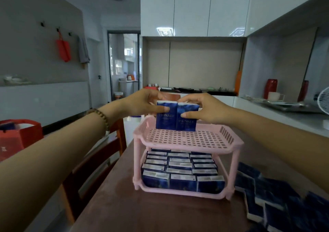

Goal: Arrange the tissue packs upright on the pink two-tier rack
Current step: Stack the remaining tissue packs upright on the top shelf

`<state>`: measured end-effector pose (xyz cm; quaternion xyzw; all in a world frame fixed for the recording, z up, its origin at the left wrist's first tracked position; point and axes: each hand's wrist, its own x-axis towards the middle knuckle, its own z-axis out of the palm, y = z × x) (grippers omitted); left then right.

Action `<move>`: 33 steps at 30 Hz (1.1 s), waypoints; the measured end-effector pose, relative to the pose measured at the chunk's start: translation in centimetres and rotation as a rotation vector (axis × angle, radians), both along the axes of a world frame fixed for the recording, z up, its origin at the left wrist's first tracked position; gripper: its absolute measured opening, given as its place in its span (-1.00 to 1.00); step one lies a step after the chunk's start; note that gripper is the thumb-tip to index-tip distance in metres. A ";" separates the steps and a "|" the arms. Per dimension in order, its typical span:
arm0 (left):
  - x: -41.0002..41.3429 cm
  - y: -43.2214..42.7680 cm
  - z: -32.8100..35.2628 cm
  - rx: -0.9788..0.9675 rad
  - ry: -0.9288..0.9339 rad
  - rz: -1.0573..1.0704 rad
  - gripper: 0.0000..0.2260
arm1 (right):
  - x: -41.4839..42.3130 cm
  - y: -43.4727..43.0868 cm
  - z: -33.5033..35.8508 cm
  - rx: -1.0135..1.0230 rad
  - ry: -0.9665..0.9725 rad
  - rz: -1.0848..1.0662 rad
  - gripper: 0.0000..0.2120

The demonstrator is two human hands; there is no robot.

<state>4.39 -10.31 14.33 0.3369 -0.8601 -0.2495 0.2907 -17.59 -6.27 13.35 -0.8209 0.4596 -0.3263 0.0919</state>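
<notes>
Pink rack (188,139), top tier: left hand (142,103) pinches one upright blue tissue pack (165,115); right hand (204,108) pinches its neighbour (187,118). Lower tier full.

One pink rack (188,145), two upright tissue packs (165,123) on top, one left hand (142,101), one right hand (204,107).

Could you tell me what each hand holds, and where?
Left hand pinches the left tissue pack near its top; right hand pinches the right tissue pack likewise.
</notes>
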 end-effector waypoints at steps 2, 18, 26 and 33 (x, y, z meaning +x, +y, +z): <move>0.0 -2.6 -0.5 -0.010 -0.029 0.021 -0.81 | -0.1 -2.7 -0.6 -0.016 0.029 -0.018 -0.64; 0.7 -12.2 -4.2 -0.004 -0.022 0.039 -0.86 | 0.7 -11.0 -3.7 0.115 -0.044 0.026 -0.68; 0.7 -12.0 -4.4 0.012 -0.015 0.026 -0.78 | 0.3 -10.6 -3.5 0.231 -0.028 0.071 -0.71; 0.5 -11.7 -4.6 0.000 -0.040 0.034 -0.75 | 0.2 -10.4 -3.4 0.267 -0.038 0.094 -0.71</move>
